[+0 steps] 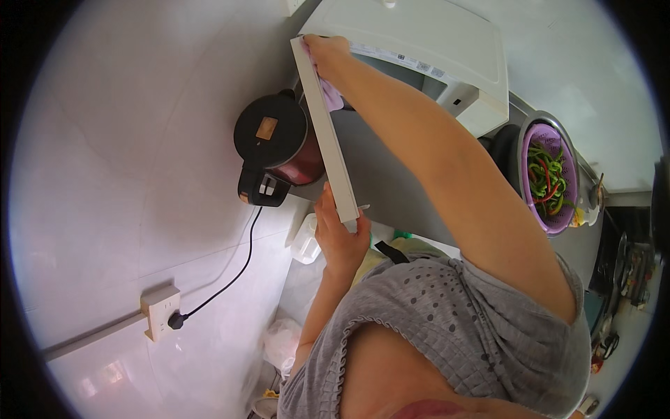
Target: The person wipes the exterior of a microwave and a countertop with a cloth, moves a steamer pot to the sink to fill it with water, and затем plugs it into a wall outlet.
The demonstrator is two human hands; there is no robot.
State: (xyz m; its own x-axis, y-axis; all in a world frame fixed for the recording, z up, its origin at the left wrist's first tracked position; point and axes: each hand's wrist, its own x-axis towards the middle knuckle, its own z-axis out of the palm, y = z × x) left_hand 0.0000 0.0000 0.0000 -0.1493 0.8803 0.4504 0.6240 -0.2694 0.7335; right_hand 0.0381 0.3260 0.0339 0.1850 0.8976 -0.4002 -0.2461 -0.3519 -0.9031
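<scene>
A white microwave [419, 24] stands at the top with its door [324, 133] swung wide, so the door shows as a narrow edge. My left hand [338, 234] grips the door's near free end, with fingers on the outer side and thumb on the inner side. Across the open front reaches my right arm. At the far end of the door, by the hinge side, my right hand [328, 56] is closed on a pink cloth [331, 96] pressed against the inner face. Part of the cloth hangs below that hand, and the fingertips are partly hidden.
A black-lidded electric kettle [287, 133] stands close to the door's outer side, its cord running to a wall socket [159, 307]. On the right, a purple basket [548, 134] holds sliced green and red peppers. A white jug [306, 241] and plastic bag [283, 342] sit lower down.
</scene>
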